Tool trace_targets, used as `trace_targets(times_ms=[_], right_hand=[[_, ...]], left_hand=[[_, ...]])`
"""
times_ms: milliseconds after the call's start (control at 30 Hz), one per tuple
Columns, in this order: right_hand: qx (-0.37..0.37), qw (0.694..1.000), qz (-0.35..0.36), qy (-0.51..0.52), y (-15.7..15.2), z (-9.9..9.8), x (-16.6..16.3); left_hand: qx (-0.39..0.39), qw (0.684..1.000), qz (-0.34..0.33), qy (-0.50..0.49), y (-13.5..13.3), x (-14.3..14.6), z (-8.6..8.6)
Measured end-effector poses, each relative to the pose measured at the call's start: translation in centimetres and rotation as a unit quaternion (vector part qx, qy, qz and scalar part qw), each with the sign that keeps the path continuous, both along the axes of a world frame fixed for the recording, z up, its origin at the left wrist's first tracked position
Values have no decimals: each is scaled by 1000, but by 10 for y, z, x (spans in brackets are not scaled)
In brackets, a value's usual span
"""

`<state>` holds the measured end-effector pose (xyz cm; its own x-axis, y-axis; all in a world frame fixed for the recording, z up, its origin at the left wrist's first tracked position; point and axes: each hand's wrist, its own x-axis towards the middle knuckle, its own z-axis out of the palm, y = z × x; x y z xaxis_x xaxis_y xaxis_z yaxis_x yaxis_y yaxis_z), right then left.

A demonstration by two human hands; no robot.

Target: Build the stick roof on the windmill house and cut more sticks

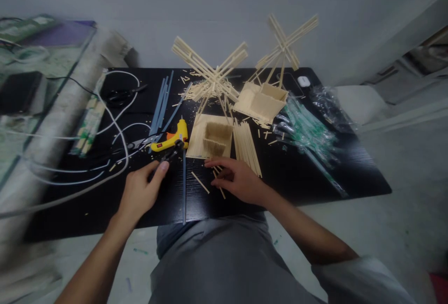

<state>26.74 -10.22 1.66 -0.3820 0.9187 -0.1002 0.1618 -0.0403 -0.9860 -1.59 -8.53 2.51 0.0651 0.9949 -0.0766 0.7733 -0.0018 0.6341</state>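
My left hand [142,189] is closed around a dark tool [173,151], which looks like small pliers or cutters; its jaws are not clear. Just beyond lies a yellow glue gun [171,140] with its nozzle pointing away. My right hand [241,180] has its fingers curled around short wooden sticks [222,191], close to the front edge of a wooden model base [196,143]. A small open box [215,138] of sticks stands on that base, and a crossed-blade frame [215,77] rises behind. One loose stick [200,182] lies between my hands.
A second windmill-like model [269,101] stands back right. Long sticks [247,147] lie beside the nearer base. Blue-grey glue sticks [163,103], white cables [121,131] and scissors [138,144] are left. Plastic-wrapped green packs [311,129] cover the right of the black table [360,178].
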Motion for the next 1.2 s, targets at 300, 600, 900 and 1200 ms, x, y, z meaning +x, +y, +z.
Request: trace_targets(times_ms=[300,600,900,1200], right_hand=[[142,981,-28,-126,6,-4,-10],[248,943,-23,-221,3,-15,-18],[248,951,-104,-153,-10,3,4],[171,923,-284,-196,-4,9,84]], left_hand=[[14,986,79,-145,-4,-1,-15],[89,995,34,-20,-12,9,-12],[86,990,-106,33,-23,19,-12],[121,990,-73,-6,-13,27,-14]])
